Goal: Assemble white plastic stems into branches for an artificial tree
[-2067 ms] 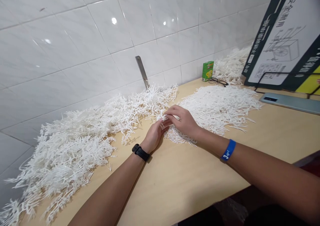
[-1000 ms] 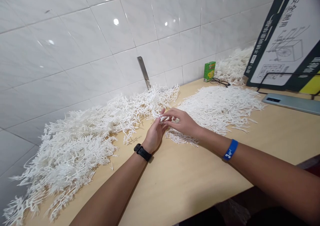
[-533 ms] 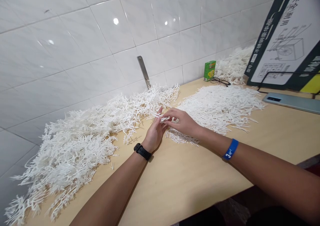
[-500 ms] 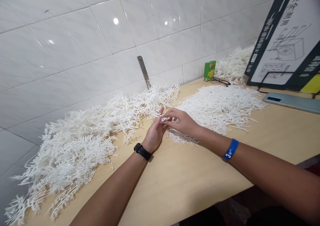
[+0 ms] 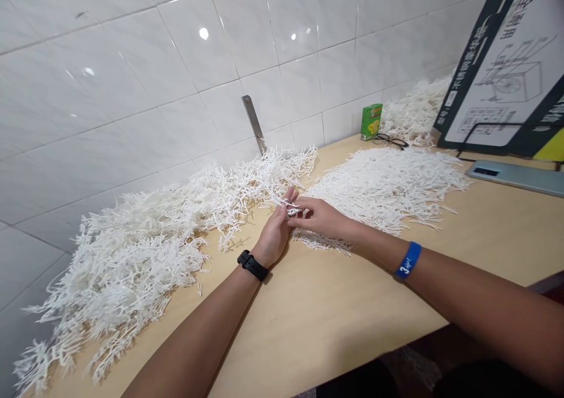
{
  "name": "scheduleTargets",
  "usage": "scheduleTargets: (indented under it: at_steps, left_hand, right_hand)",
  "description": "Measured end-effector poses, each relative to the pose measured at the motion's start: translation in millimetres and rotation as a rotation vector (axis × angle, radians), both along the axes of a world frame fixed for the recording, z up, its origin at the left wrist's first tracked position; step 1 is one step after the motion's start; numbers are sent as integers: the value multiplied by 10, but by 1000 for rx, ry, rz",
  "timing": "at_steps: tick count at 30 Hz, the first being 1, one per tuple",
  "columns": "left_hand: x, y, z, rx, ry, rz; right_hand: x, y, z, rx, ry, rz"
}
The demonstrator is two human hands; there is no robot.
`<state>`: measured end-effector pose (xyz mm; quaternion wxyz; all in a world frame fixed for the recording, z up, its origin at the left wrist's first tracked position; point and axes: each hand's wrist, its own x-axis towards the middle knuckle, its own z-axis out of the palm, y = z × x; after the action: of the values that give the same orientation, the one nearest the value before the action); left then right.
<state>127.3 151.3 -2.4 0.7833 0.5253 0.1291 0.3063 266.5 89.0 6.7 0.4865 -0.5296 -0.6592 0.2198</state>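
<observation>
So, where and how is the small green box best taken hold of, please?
Probably pinch the small green box near its top, coming from the front left: it stands upright, while glasses and a pile of white strands crowd its right side.

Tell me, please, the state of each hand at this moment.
Left hand: closed, holding some thin white pieces.
Right hand: partly curled, at the same thin white pieces; whether it grips any cannot be told.
</observation>
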Motion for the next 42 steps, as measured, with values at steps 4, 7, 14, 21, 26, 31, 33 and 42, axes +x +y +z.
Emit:
scheduleTargets:
  at_steps: [4,7,14,21,26,31,33,42]
  left_hand:
    - [-4,-2,-13,33,27,-18]
    - [-6,-7,-15,36,29,-13]
    - [-12,-25,15,18,55,-14]
    - [-36,6,27,11,113,-117]
    - [-60,16,20,77,191,-211]
    - [-37,52,-48,162,225,-193]
    - [-22,64,-81,192,204,-116]
    - [5,102,-147,248,104,72]
  right_hand:
    - [-24,-16,1,-83,26,56]
    - [-33,-20,-1,-92,1,70]
    - [-43,-3,-24,-147,83,136]
    - [-102,-57,17,-287,208,273]
    - [-131,-121,89,-401,127,271]
    - [-122,-152,154,-425,96,261]
    - [-97,-147,162,-398,10,204]
    - [7,-84,115,-48,66,-23]
